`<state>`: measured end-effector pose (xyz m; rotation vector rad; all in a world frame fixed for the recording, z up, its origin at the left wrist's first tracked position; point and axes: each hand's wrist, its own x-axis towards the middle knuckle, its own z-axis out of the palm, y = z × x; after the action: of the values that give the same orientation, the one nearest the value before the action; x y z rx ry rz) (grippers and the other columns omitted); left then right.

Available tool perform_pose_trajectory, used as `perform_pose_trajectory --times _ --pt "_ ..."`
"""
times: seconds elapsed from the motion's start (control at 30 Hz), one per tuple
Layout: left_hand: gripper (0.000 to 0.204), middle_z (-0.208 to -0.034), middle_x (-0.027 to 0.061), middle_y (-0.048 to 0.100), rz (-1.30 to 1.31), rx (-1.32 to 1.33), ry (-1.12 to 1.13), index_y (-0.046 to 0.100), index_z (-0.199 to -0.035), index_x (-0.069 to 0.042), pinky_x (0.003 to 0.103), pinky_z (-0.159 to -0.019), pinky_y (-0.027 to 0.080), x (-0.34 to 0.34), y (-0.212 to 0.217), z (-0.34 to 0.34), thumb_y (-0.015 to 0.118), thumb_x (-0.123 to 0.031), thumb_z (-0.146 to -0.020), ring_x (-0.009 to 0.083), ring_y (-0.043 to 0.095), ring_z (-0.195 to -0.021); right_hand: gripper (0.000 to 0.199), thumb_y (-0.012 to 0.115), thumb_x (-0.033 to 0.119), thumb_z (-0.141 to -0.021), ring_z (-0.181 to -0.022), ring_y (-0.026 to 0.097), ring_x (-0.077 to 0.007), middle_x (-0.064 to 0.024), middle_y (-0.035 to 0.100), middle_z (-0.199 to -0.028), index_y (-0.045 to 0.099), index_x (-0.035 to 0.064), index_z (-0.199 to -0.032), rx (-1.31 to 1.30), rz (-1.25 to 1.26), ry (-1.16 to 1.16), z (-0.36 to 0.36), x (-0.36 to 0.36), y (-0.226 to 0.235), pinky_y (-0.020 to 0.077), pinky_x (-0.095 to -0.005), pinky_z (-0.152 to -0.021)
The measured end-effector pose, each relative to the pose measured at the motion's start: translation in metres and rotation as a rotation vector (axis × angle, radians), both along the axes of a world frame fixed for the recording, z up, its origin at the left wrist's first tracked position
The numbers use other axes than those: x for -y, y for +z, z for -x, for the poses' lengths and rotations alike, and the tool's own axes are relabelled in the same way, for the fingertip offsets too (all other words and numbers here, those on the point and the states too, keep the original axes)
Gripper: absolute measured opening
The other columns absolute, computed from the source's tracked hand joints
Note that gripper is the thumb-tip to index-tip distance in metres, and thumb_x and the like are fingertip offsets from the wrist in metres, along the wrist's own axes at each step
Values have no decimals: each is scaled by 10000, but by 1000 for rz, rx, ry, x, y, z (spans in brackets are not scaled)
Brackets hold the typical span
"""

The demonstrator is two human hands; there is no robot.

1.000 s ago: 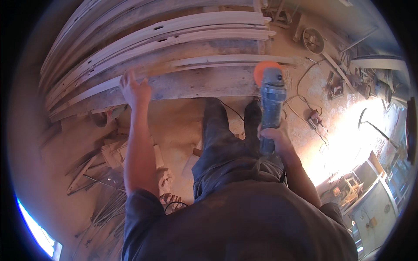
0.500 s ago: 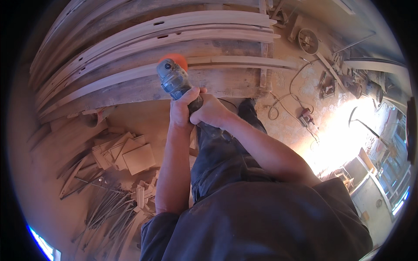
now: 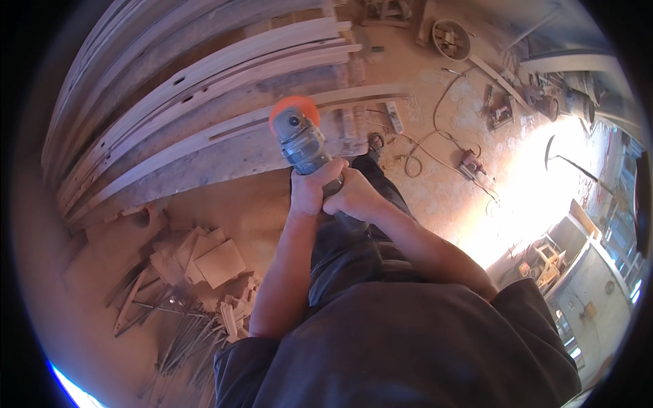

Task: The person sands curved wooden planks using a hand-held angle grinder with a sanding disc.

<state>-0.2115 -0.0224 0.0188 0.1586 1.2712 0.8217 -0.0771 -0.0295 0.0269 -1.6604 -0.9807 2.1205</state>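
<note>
An angle grinder (image 3: 304, 146) with an orange disc (image 3: 311, 109) is held in both my hands. My left hand (image 3: 311, 190) wraps round its body just behind the grey head. Farther back, my right hand (image 3: 355, 196) closes round the dark handle, close against the left. The disc is over the nearest long wooden strip (image 3: 238, 127), near its right part; whether it touches the wood is hidden under the grinder's head. Beyond it lie more long pale boards with dark slots, such as this slotted board (image 3: 224, 61).
A pile of flat wood offcuts (image 3: 219, 264) and thin sticks (image 3: 183, 340) lies on the floor at left. To the right, a cord (image 3: 439, 115) loops over the dusty floor near a red power tool (image 3: 471, 163). A round bin (image 3: 451, 41) stands at the far right.
The grinder, gripped in both hands, has moved to the right along the strip, toward the boards' right ends. My view has shifted right too, and more floor shows beyond the bench.
</note>
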Motion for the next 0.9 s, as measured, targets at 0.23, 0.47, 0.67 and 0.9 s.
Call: perform_pose_trajectory --times 0.23,0.47,0.67,0.9 --pt "221 -961 134 736 11 7 -34 687 -1031 -1 366 -799 577 -7 5 -69 756 -57 -829 224 708 -840 452 822 183 -593 -789 726 -219 -98 730 -826 674 -4 -977 51 62 -26 -66 0 4 578 -337 -741" --pt "261 -919 48 720 -47 18 -188 729 -1019 -32 335 -765 549 -13 9 -142 838 -81 -786 160 682 -815 304 774 69 -620 -760 706 -165 -76 730 -827 703 -24 -900 -63 70 -285 -135 22 2 557 -311 -682" --pt "276 -926 39 716 -14 -23 -232 733 -1012 -39 336 -752 544 -14 6 -151 858 -87 -770 159 669 -783 284 769 77 -633 -752 697 -163 -73 718 -799 703 -23 -890 -69 50 -284 -145 17 12 553 -318 -675" --pt "233 -894 64 716 -35 15 -89 711 -964 -41 338 -725 545 -15 5 -121 838 -62 -770 178 681 -765 428 805 124 -609 -785 716 -183 -98 735 -866 699 -34 -992 47 32 -111 -122 4 2 567 -326 -705"
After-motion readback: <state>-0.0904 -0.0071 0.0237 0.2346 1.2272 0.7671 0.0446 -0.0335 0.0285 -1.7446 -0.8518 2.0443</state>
